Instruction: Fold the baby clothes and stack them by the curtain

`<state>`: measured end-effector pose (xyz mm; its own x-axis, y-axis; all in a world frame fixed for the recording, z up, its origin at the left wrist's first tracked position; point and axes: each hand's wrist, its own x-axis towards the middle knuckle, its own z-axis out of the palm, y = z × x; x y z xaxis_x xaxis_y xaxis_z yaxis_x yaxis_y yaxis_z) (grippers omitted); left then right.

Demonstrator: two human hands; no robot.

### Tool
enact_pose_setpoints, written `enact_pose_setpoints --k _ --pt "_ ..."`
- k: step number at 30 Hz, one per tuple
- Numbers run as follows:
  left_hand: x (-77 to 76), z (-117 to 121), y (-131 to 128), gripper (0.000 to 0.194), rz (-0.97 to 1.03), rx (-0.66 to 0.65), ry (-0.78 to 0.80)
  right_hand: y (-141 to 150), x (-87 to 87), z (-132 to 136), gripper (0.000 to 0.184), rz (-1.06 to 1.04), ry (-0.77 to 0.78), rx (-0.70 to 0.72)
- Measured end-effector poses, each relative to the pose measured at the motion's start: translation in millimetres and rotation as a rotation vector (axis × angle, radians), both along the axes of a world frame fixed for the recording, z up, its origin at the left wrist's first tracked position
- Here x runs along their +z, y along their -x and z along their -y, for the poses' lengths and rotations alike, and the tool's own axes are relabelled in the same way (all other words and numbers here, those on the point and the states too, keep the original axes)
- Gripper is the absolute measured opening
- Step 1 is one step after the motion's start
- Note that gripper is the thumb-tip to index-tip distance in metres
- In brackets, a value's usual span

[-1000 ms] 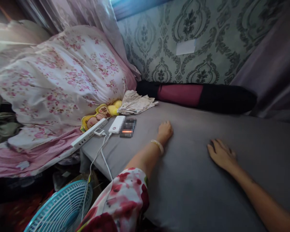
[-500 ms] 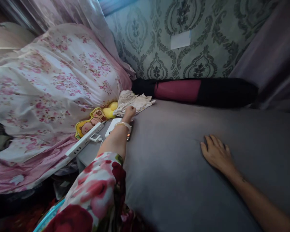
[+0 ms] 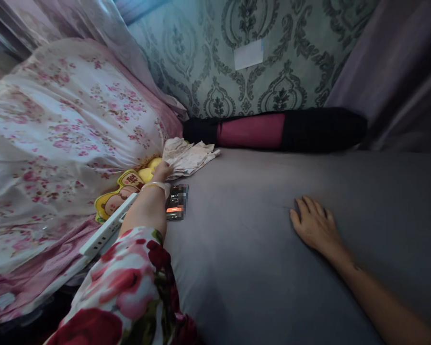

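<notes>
Cloth (image 3: 192,158), pale & crumpled, lay approx. 11 to 12 o'clock from us on the grey bed (image 3: 237,239). Our L hand (image 3: 162,171) was at its near-left edge, fingers looking curled; couldn't tell if they gripped it. Our R hand (image 3: 314,223) was open, palm down on the bed, approx. 4 o'clock from mid-view. From our L hand, the phone (image 3: 174,203) sat at 5 o'clock, the yellow plush (image 3: 111,203) at 8. Best technique, prob.: a full fold pinched w/ thumb & fingertips, wrist high, bracelet (image 3: 157,185) clear of phone, R palm flat for support.
</notes>
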<state>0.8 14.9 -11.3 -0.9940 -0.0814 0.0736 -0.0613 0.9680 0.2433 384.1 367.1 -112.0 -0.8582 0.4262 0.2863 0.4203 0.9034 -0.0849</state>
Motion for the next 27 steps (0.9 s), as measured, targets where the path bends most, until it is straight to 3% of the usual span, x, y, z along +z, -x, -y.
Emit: enact_pose_setpoints --k 6,12,16,19,21,24,27 --pt "5.0 -18.6 -3.2 0.035 -0.017 0.018 0.108 0.1 -0.3 2.4 0.056 -0.021 -0.017 -0.009" --pt "26.8 -46.9 -5.0 0.036 -0.210 -0.147 0.074 0.5 -3.7 0.5 0.053 -0.036 0.022 -0.007" --pt "44.7 -78.4 -12.6 0.031 -0.274 -0.335 -0.171 -0.6 -4.6 1.2 0.052 -0.061 0.016 -0.004" --pt "51.7 -116.1 -27.1 0.024 -0.339 -0.290 -0.468 -0.9 -4.9 0.8 0.053 -0.049 -0.003 -0.003" --pt "51.2 -146.2 -42.2 0.022 -0.315 -0.247 -0.748 -0.4 -5.4 -0.4 0.053 -0.032 -0.009 -0.004" --pt "44.3 -190.7 -73.1 0.028 -0.261 -0.282 -0.859 0.8 -6.2 -2.5 0.054 -0.019 -0.012 -0.002" --pt "33.8 -226.7 -110.7 0.028 -0.042 -0.355 -1.220 1.2 -6.4 -3.3 0.055 -0.008 -0.012 0.004"
